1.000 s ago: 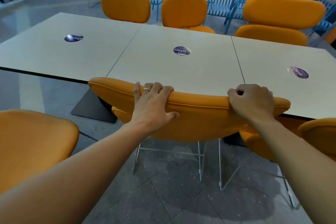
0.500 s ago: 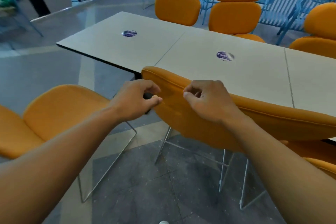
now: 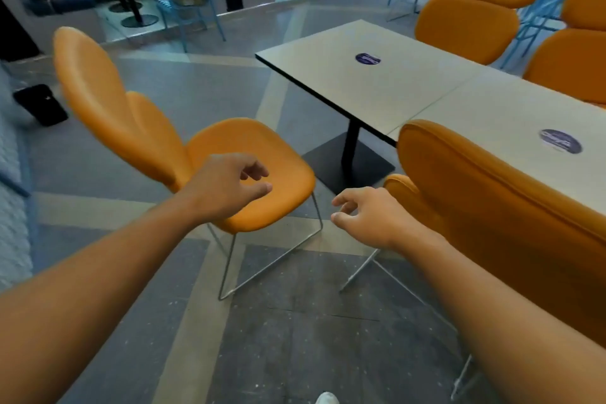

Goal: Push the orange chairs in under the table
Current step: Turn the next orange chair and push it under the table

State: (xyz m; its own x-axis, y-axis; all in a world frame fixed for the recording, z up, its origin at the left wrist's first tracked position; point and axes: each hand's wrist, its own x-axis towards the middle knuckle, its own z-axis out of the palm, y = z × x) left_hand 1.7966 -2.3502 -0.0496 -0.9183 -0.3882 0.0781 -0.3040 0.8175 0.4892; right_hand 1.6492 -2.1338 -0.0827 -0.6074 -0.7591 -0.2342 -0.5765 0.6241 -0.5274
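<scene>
The table [image 3: 410, 88] ran out past the right edge, so its far end could not be seen. The pushed-in chair [image 3: 492, 207] at its near side was cut off there too, and its seat was hidden behind its own backrest. Left of the table, the loose chair [image 3: 262, 147] had a smeared backrest, and the left hand [image 3: 226, 187] covered the near part of its seat. Beyond the table, the far chairs [image 3: 472, 26] showed only their backrests, and the right one was clipped by the edge. The lettering on the table's stickers [image 3: 368, 59] was too blurred to read. Far left of the table, a dark thing [image 3: 41, 104] on the floor could not be made out. A white shoe tip [image 3: 326, 398] was cut by the bottom edge.
</scene>
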